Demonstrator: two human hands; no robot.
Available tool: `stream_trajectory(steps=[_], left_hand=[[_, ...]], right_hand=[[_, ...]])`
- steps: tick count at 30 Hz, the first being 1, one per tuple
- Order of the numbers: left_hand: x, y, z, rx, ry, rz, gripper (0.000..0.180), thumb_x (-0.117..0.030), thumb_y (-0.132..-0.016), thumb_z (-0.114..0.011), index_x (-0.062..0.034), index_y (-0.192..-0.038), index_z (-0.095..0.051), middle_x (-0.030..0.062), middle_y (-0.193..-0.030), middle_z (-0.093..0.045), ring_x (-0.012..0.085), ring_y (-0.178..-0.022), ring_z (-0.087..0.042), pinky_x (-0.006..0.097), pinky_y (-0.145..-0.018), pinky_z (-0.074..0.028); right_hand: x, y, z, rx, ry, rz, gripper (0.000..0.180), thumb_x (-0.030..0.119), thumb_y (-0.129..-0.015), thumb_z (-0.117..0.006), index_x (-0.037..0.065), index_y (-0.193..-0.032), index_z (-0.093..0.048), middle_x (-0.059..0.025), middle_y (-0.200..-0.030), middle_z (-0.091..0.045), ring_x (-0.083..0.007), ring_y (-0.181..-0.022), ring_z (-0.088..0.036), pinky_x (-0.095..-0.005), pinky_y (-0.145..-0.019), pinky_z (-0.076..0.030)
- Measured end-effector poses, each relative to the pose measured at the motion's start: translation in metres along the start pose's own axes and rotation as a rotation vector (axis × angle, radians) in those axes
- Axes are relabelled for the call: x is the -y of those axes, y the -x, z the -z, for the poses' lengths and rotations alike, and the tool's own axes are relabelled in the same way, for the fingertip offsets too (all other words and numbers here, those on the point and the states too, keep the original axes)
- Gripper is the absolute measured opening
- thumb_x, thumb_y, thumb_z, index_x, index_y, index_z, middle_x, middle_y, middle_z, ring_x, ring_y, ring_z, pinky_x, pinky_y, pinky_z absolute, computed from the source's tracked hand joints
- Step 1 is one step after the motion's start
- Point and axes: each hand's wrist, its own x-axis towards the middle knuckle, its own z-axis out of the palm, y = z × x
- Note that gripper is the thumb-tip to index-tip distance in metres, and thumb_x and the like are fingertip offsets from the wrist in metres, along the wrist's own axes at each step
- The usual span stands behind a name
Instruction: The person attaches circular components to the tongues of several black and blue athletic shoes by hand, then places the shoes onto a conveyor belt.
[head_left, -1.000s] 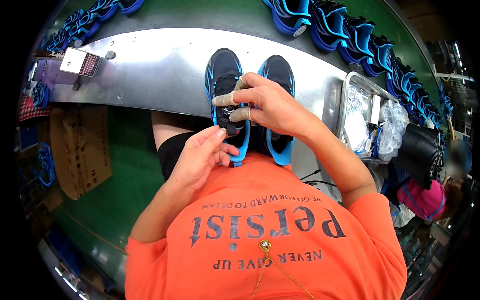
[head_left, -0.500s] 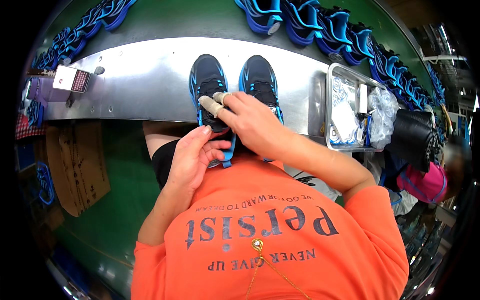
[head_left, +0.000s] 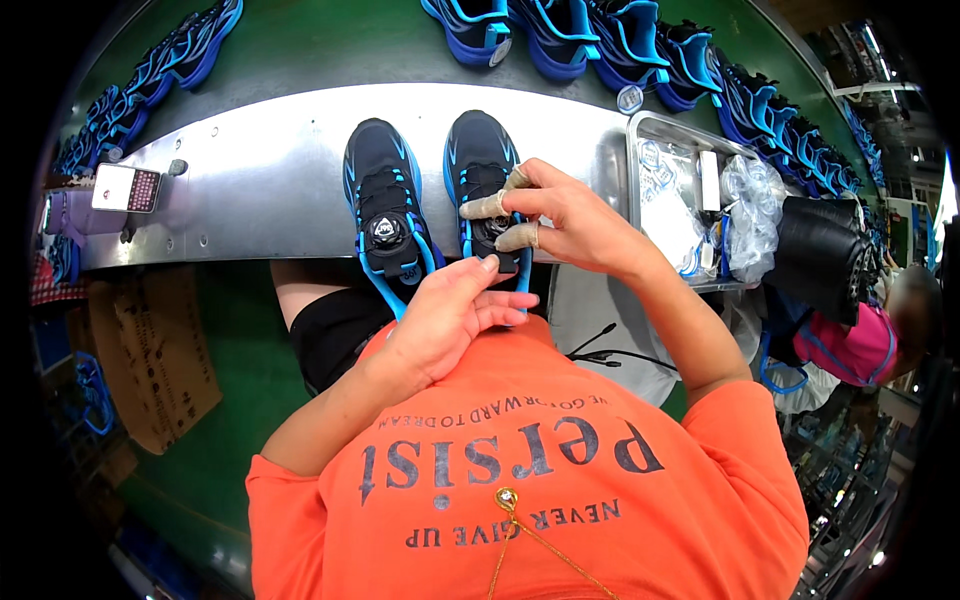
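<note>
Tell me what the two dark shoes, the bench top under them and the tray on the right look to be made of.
Right shoe and left shoe: dark, matte uppers, probably textile or synthetic, with glossy blue trim that looks plastic or rubber. Bench top: bare sheet metal, brushed grey with soft reflections. Tray: shiny metal, likely steel, with a bright rolled rim.

Bright, even overhead light. Soft glare across metal desk (head_left: 250, 190); faint shadows under shoes (head_left: 385, 200). Centre sharp. Strong fisheye bend: desk edge curves, corners black out. Right rim smeared, blurred; bright window patch blown out there.
</note>
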Motion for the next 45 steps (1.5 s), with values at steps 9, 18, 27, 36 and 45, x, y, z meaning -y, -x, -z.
stream_trajectory(steps=[9,18,27,36,45], left_hand=[[-0.051,0.0,-0.008,-0.169,-1.502,-0.672,0.022,-0.021,-0.099,-0.058,0.0005,-0.099,-0.063,0.0144,-0.087,-0.066,0.0241,-0.064,-0.061,0.035,-0.061,-0.05],[-0.082,-0.055,-0.038,-0.012,-2.158,-0.231,0.05,-0.052,-0.085,-0.067,-0.0037,-0.097,-0.069,0.0198,-0.083,-0.071,0.0378,-0.08,-0.07,0.047,-0.074,-0.055],[-0.072,-0.048,-0.004,0.138,-1.927,-0.775,0.031,-0.026,-0.082,-0.075,-0.0035,-0.098,-0.062,0.0129,-0.087,-0.065,0.0329,-0.076,-0.065,0.043,-0.065,-0.052],[-0.023,0.021,0.004,-0.084,-0.707,-0.033,0.028,-0.015,-0.102,-0.055,0.0044,-0.122,-0.055,0.012,-0.105,-0.067,0.0148,-0.076,-0.064,0.026,-0.061,-0.052],[-0.01,0.011,0.004,-0.017,0.022,-0.033,0.02,-0.005,-0.099,-0.054,0.0045,-0.117,-0.056,0.0169,-0.117,-0.062,0.0227,-0.093,-0.065,0.03,-0.079,-0.052]], right_hand=[[-0.025,0.012,-0.02,-0.179,-0.066,0.088,0.091,0.031,-0.068,-0.088,0.016,-0.148,-0.048,-0.0192,-0.147,-0.04,-0.0362,-0.141,-0.035,-0.0452,-0.116,-0.03],[-0.03,0.007,-0.043,-0.27,-0.083,0.051,0.089,0.031,-0.071,-0.083,0.014,-0.149,-0.045,-0.0244,-0.15,-0.035,-0.042,-0.136,-0.036,-0.0477,-0.113,-0.035],[-0.04,0.006,-0.051,-0.281,-0.136,0.091,0.088,0.033,-0.068,-0.084,0.017,-0.148,-0.049,-0.0206,-0.154,-0.036,-0.0419,-0.136,-0.037,-0.0469,-0.114,-0.033],[-0.025,0.007,-0.021,-0.179,-0.154,0.114,0.048,0.021,-0.078,-0.078,0.023,-0.125,-0.072,-0.0064,-0.114,-0.058,-0.0251,-0.112,-0.048,-0.0379,-0.103,-0.04],[-0.012,0.014,-0.05,-0.454,0.339,0.29,0.042,0.017,-0.086,-0.07,0.014,-0.128,-0.066,-0.0144,-0.117,-0.063,-0.0336,-0.107,-0.057,-0.0403,-0.093,-0.049]])
